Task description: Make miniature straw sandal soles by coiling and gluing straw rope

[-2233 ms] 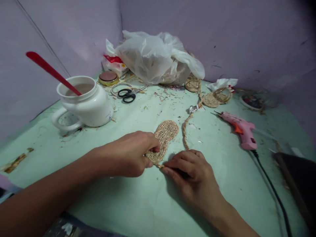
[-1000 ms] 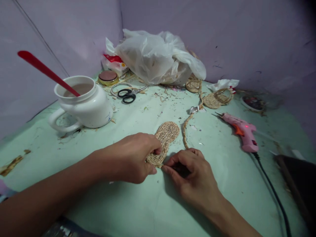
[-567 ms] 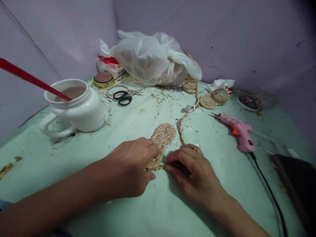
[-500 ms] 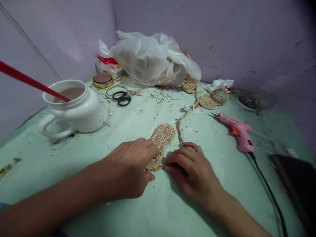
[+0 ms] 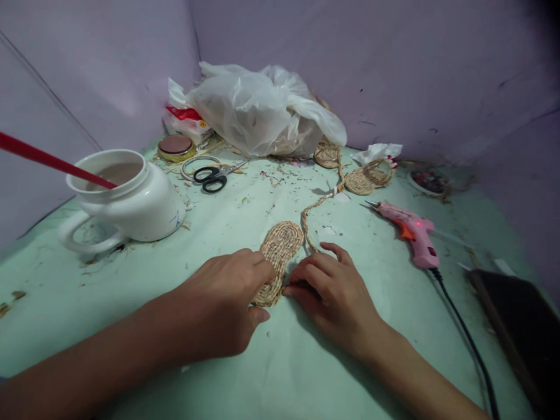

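Mug (image 5: 146,213) holds liquid (image 5: 122,175) and stick (image 5: 52,161); left fingers (image 5: 261,267) clamp mat (image 5: 282,245), right fingers (image 5: 312,274) pinch braid (image 5: 305,220).

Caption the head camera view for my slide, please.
Left hand on a coiled mat, right hand pinching the braid at its edge, pink glue gun nearby.

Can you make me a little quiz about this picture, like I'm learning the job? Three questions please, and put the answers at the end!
1. Pick one: which thing shows a small red light?
A) the plastic bag
B) the glue gun
C) the phone

2. True or false: the left hand is holding the scissors.

3. Fill in the missing word: a red stick is leaning in the white ____.

Key:
1. B.
2. False; it is on the woven mat.
3. Mug.
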`<state>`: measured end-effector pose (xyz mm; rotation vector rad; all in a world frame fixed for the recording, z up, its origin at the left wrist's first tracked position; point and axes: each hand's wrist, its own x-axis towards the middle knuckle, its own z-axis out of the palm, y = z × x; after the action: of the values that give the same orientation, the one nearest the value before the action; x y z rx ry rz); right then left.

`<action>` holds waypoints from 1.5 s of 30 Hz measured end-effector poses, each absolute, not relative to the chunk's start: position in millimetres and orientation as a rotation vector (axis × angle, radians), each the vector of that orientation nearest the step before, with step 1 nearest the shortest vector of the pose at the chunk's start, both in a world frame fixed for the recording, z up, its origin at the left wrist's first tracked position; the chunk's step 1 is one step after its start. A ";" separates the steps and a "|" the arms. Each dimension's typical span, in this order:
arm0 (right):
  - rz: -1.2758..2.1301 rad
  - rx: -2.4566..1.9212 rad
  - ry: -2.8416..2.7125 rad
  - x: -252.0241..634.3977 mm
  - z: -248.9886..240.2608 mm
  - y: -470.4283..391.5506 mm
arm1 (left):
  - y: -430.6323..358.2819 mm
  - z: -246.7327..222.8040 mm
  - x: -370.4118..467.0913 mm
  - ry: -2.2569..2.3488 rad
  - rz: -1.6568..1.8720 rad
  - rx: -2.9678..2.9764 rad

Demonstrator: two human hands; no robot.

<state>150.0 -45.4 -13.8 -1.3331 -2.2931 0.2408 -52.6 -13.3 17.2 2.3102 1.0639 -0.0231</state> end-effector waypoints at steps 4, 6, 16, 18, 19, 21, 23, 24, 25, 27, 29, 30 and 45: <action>0.298 -1.248 -2.354 157.1 -10.5 -45.7 | -11.9 21.8 -50.0 1.083 -0.052 2.302; 0.324 -1.224 -2.350 161.7 -9.2 -46.3 | -11.7 24.3 -48.8 1.094 -0.074 2.287; 0.324 -1.125 -2.344 169.2 -17.4 -47.6 | -8.7 26.0 -47.9 1.101 -0.113 2.284; 0.351 -1.145 -2.339 167.6 -18.1 -48.8 | -8.5 28.7 -47.0 1.102 -0.144 2.282; 0.358 -1.149 -2.335 166.9 -18.2 -49.4 | -8.6 30.2 -46.6 1.101 -0.153 2.282; 0.365 -1.161 -2.331 165.7 -18.2 -50.1 | -8.9 32.8 -45.9 1.102 -0.155 2.283; 0.375 -1.186 -2.346 164.7 -18.0 -50.2 | -9.4 34.2 -45.5 1.104 -0.167 2.288; 0.378 -1.201 -2.355 164.1 -18.0 -50.0 | -9.6 34.4 -45.4 1.107 -0.170 2.289; 0.375 -1.216 -2.357 163.4 -17.9 -49.8 | -9.8 34.2 -45.4 1.109 -0.171 2.291; 0.355 -1.232 -2.333 161.5 -17.9 -49.1 | -9.9 33.1 -45.4 1.106 -0.165 2.301; 0.330 -1.229 -2.290 159.1 -18.4 -48.3 | -9.7 31.6 -45.5 1.096 -0.153 2.315; 0.321 -1.225 -2.267 157.9 -18.9 -48.0 | -9.6 30.9 -45.4 1.091 -0.153 2.322; 0.340 -1.386 -2.027 145.1 -23.2 -43.4 | -13.9 21.1 -45.5 1.075 -0.077 2.420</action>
<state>145.1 -43.4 -23.2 -1.3857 -2.0274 0.3405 -45.5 -13.9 21.1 2.4204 1.0747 -0.0774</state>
